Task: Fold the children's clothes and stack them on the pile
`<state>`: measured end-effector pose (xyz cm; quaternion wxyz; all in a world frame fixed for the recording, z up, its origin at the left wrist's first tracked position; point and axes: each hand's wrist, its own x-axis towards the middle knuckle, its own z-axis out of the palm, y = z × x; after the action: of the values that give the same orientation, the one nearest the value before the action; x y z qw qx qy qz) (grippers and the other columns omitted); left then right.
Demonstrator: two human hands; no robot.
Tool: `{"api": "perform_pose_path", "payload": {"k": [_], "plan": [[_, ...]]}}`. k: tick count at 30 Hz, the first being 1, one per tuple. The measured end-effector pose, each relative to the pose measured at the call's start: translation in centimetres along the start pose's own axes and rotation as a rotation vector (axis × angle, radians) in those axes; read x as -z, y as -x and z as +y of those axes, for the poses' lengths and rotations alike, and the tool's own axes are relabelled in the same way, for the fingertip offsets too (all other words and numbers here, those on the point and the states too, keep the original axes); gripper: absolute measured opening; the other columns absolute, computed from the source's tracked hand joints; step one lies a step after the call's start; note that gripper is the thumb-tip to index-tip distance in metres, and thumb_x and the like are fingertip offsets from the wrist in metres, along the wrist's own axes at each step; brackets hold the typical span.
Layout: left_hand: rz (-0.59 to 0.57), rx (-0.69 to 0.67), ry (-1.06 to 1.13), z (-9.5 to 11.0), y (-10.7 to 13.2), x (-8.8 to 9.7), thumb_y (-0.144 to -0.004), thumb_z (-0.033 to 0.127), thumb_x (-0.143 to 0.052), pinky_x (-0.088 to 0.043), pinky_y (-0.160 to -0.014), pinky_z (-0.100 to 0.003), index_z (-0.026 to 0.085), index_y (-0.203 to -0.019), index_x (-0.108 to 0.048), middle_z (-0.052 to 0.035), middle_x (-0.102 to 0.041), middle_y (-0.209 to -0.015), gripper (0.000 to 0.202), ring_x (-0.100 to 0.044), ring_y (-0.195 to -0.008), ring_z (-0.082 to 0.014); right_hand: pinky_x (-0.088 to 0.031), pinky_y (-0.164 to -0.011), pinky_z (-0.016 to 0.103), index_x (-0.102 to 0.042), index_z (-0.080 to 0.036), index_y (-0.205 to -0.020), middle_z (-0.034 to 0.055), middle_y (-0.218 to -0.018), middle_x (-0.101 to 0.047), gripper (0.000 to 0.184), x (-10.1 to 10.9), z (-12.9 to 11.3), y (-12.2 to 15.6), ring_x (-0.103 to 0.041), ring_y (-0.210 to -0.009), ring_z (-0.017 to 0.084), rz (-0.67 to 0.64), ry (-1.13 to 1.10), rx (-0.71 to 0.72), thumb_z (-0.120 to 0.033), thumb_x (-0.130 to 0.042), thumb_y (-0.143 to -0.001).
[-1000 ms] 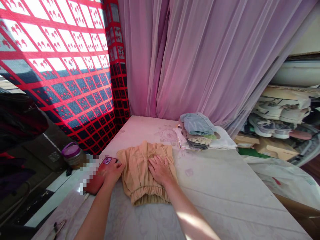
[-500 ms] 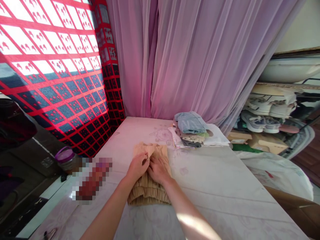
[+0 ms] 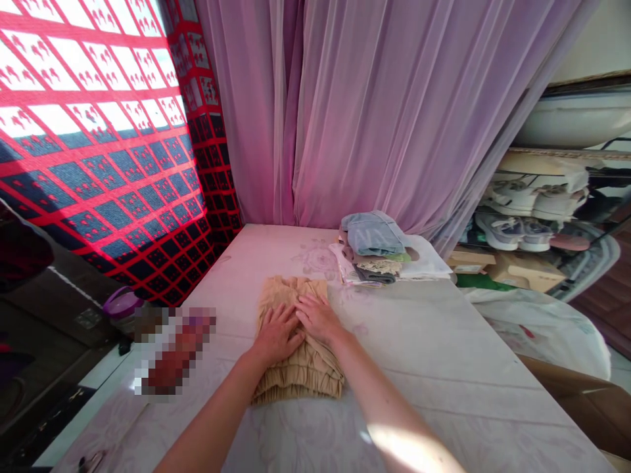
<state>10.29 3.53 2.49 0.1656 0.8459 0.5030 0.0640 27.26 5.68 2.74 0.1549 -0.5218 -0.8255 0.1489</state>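
A tan garment with a gathered elastic waistband (image 3: pixel 300 384), which looks like a pair of pants or shorts, lies on the pale floral table cover (image 3: pixel 424 355). Its elastic edge faces me, and the cloth looks folded. My left hand (image 3: pixel 279 334) rests flat on the left side of the cloth with fingers spread. Beside it, my right hand (image 3: pixel 319 318) lies on the upper right of the garment, fingers stretched out. Both palms press on the fabric, and neither hand grips it.
A stack of folded clothes, topped by blue denim (image 3: pixel 373 233), sits at the back right. Purple curtains (image 3: pixel 374 112) hang behind. Shoes (image 3: pixel 513 230) stand on a rack at right. A purple-lidded container (image 3: pixel 122 303) and a blurred red item (image 3: pixel 177 355) are at left.
My left hand has gone from pinching the cloth to lying flat with fingers spread. My right hand has moved slightly up the garment. The view has shifted a little.
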Motion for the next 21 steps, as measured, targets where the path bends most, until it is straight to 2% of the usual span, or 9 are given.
{"api": "perform_pose_path", "payload": {"k": [3,5,9,11,13,15,18,21], "plan": [[-0.105,0.032,0.126,-0.7,-0.2,0.7,-0.091,0.048,-0.043,-0.008,-0.116,-0.060,0.031,-0.139,-0.049,-0.0037,-0.029,-0.157,0.051,-0.014,-0.147,-0.0310,-0.017,-0.116,0.050,-0.054,-0.027,-0.135,0.0037,-0.147,-0.046,0.044,-1.2,0.9,-0.4,-0.034,-0.139,0.020,-0.043,-0.002,-0.085,-0.032,-0.031,-0.098],[-0.120,0.050,0.281,-1.4,-0.1,1.4,-0.093,0.046,-0.036,-0.009,-0.118,-0.054,0.030,-0.134,-0.055,-0.0013,-0.035,-0.154,0.048,-0.017,-0.147,-0.0268,-0.016,-0.116,0.050,-0.053,-0.027,-0.136,0.0030,-0.149,-0.044,0.044,-1.6,1.2,-0.3,-0.032,-0.140,0.020,-0.042,-0.010,-0.092,-0.032,-0.031,-0.098],[-0.018,0.068,0.580,-3.3,1.3,2.1,-0.090,0.040,-0.037,-0.025,-0.117,-0.042,0.027,-0.110,-0.072,-0.0010,-0.062,-0.132,0.042,-0.039,-0.138,-0.0221,-0.018,-0.116,0.049,-0.055,-0.027,-0.134,0.0028,-0.147,-0.047,0.043,-1.4,1.1,0.1,-0.034,-0.139,0.020,-0.016,-0.004,-0.096,-0.031,-0.032,-0.097],[0.038,0.049,0.615,-4.2,2.6,2.1,-0.086,0.031,-0.042,-0.032,-0.113,-0.040,0.026,-0.104,-0.074,-0.0008,-0.069,-0.120,0.037,-0.049,-0.130,-0.0211,-0.020,-0.116,0.047,-0.056,-0.027,-0.133,0.0031,-0.143,-0.051,0.042,-1.0,1.2,0.7,-0.037,-0.137,0.020,0.000,0.007,-0.087,-0.029,-0.035,-0.097],[0.026,-0.005,0.522,-5.0,3.8,2.2,-0.083,0.021,-0.041,-0.035,-0.112,-0.038,0.027,-0.106,-0.073,0.0000,-0.070,-0.118,0.039,-0.052,-0.127,-0.0198,-0.021,-0.116,0.045,-0.055,-0.028,-0.135,0.0029,-0.142,-0.052,0.043,-0.4,1.4,1.8,-0.038,-0.136,0.020,-0.007,0.038,-0.028,-0.024,-0.039,-0.095],[-0.044,-0.096,0.328,-5.5,4.9,2.6,-0.081,0.013,-0.041,-0.032,-0.113,-0.039,0.030,-0.116,-0.069,0.0009,-0.066,-0.127,0.048,-0.048,-0.131,-0.0194,-0.019,-0.116,0.045,-0.050,-0.029,-0.139,0.0032,-0.145,-0.048,0.047,0.4,1.8,3.4,-0.034,-0.139,0.020,-0.034,0.096,0.083,-0.018,-0.042,-0.093],[-0.162,-0.285,0.001,-5.8,5.9,3.5,-0.077,0.005,-0.046,-0.024,-0.116,-0.044,0.034,-0.137,-0.050,0.0022,-0.052,-0.143,0.068,-0.039,-0.138,-0.0210,-0.017,-0.117,0.048,-0.044,-0.032,-0.142,0.0034,-0.152,-0.038,0.051,1.8,2.4,6.4,-0.027,-0.143,0.019,-0.096,0.183,0.226,-0.013,-0.038,-0.095],[-0.170,-0.434,-0.207,-5.9,6.2,4.4,-0.075,0.002,-0.049,-0.013,-0.119,-0.046,0.037,-0.145,-0.036,0.0016,-0.039,-0.153,0.079,-0.028,-0.144,-0.0213,-0.016,-0.117,0.047,-0.038,-0.037,-0.144,0.0005,-0.156,-0.031,0.058,3.1,2.8,8.9,-0.022,-0.144,0.016,-0.192,0.206,0.306,-0.006,-0.030,-0.095]]}}
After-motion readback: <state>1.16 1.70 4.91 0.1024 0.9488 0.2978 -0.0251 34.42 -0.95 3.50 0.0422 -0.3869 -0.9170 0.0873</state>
